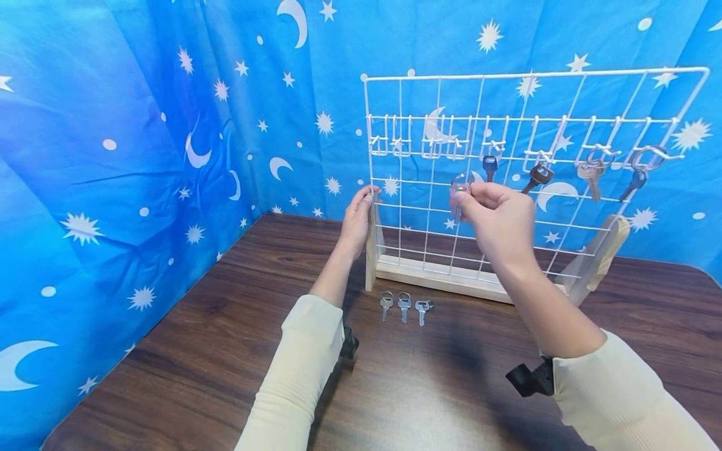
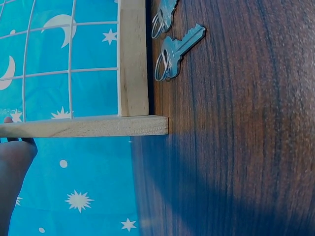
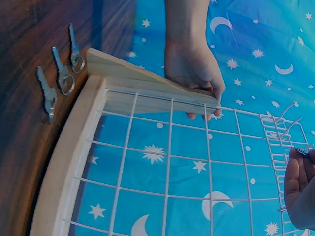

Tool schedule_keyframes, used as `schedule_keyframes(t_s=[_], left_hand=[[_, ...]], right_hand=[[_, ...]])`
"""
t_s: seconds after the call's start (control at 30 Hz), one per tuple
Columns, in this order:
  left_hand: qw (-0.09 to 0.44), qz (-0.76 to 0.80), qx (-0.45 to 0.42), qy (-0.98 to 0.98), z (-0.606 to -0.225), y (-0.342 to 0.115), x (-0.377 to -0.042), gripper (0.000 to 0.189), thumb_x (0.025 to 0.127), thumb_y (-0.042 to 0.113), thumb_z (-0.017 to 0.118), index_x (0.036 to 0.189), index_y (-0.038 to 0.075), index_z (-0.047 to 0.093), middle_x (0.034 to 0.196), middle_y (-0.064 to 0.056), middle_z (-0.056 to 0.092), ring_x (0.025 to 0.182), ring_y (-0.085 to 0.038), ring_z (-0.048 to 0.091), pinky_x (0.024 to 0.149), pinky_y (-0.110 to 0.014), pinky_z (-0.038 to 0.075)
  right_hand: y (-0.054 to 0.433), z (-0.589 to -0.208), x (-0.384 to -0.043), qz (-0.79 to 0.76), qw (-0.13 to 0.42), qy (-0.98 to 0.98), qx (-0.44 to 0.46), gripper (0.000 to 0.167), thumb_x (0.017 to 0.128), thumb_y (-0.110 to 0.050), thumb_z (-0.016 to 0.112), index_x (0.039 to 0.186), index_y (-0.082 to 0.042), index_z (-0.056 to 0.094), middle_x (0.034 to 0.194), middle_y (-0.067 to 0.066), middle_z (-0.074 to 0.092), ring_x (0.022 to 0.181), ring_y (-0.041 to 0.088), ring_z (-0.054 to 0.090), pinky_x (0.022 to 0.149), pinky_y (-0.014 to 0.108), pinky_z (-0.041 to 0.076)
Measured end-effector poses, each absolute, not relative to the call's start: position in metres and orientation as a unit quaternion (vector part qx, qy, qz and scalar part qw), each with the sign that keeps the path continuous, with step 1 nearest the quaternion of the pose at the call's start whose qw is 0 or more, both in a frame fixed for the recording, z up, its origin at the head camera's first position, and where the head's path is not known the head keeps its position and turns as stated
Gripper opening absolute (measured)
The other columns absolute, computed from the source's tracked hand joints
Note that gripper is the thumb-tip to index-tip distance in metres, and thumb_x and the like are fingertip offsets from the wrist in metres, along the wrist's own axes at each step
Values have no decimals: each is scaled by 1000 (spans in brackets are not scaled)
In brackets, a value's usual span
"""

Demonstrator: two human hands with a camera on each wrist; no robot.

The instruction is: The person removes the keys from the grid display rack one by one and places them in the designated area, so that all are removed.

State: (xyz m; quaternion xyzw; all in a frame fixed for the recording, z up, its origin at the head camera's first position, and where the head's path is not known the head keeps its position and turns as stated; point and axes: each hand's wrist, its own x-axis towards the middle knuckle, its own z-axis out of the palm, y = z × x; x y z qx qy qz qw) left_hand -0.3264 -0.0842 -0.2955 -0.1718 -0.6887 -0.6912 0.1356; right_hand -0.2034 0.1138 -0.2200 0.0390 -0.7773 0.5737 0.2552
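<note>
My right hand [image 1: 504, 222] pinches a key by its ring end [image 1: 459, 185] between thumb and fingertips, in front of the white wire grid [image 1: 427, 213]. In the right wrist view that hand [image 3: 301, 189] shows at the right edge, near the hooks. My left hand [image 1: 356, 220] grips the grid stand's left wooden side post [image 1: 371, 250]. Its thumb and fingers wrap that post in the right wrist view. Three silver keys with rings, among them a middle key [image 1: 404, 307], lie in a row on the table before the stand.
Several keys, including a dark-headed key [image 1: 490, 166] and a brass-toned key [image 1: 591, 172], hang from hooks on the grid's right half. Hooks [image 1: 431, 147] at its left carry nothing. A blue curtain [image 1: 141, 125] with moons and stars stands behind the brown wooden table [image 1: 186, 351].
</note>
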Motion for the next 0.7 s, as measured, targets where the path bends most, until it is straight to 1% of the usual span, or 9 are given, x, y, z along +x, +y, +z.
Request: schedule_keyframes(t_s=[0.1, 0.17, 0.2, 0.27, 0.33, 0.4, 0.5, 0.63, 0.7], left_hand=[[130, -690, -175, -690, -289, -83, -318, 32, 101, 7, 30, 125, -3, 49, 127, -18, 51, 116, -28, 48, 99, -33, 35], [131, -692, -173, -689, -288, -83, -316, 32, 101, 7, 30, 125, -4, 48, 127, -18, 51, 116, -28, 47, 99, -33, 35], [132, -693, -173, -687, -289, -83, -319, 32, 101, 7, 30, 124, -3, 49, 127, -18, 51, 116, -28, 48, 100, -33, 35], [137, -693, -171, -687, -294, -82, -324, 32, 101, 9, 30, 124, -1, 50, 126, -15, 53, 115, -25, 48, 99, -32, 35], [143, -692, -171, -686, -299, -82, -330, 32, 101, 11, 31, 124, 1, 51, 125, -13, 54, 115, -24, 49, 99, -31, 35], [143, -691, -172, -688, -302, -81, -334, 32, 101, 12, 31, 125, 2, 51, 125, -13, 54, 116, -26, 48, 99, -30, 35], [145, -687, -171, -691, -304, -81, -336, 33, 101, 13, 31, 125, 2, 50, 126, -14, 53, 116, -25, 48, 98, -30, 35], [144, -685, -167, -695, -306, -82, -339, 33, 101, 13, 31, 126, 3, 50, 127, -14, 53, 115, -23, 49, 99, -31, 35], [140, -687, -167, -694, -305, -84, -338, 34, 102, 14, 31, 127, 3, 50, 128, -15, 52, 116, -24, 48, 99, -32, 34]], right_hand=[[117, -228, -201, 565, 241, -788, 38, 30, 86, -29, 66, 100, -2, 70, 92, 5, 71, 75, 4, 65, 61, 17, 48], [119, -234, -201, 559, 232, -795, 40, 32, 86, -28, 65, 102, -1, 69, 93, 7, 70, 75, 2, 65, 59, 17, 48], [121, -237, -201, 558, 227, -797, 44, 32, 87, -27, 65, 103, 0, 69, 94, 9, 70, 74, 2, 65, 61, 16, 49], [124, -245, -201, 552, 213, -805, 45, 33, 87, -26, 64, 105, 2, 67, 97, 13, 69, 74, 3, 65, 59, 16, 49], [128, -253, -200, 540, 197, -817, 43, 36, 88, -29, 63, 107, 1, 67, 99, 14, 68, 74, 3, 64, 58, 17, 49], [133, -261, -199, 527, 184, -829, 38, 39, 88, -32, 62, 108, 1, 67, 100, 16, 67, 73, 4, 64, 57, 18, 47], [139, -274, -198, 511, 172, -842, 31, 40, 88, -34, 62, 106, 1, 67, 90, 12, 69, 69, 4, 60, 53, 22, 43], [144, -291, -201, 499, 157, -851, 38, 36, 88, -30, 63, 102, 3, 67, 81, 9, 70, 65, 8, 61, 52, 22, 44], [146, -298, -203, 492, 145, -857, 43, 34, 88, -28, 63, 101, 4, 67, 81, 10, 70, 64, 9, 61, 51, 23, 45]])
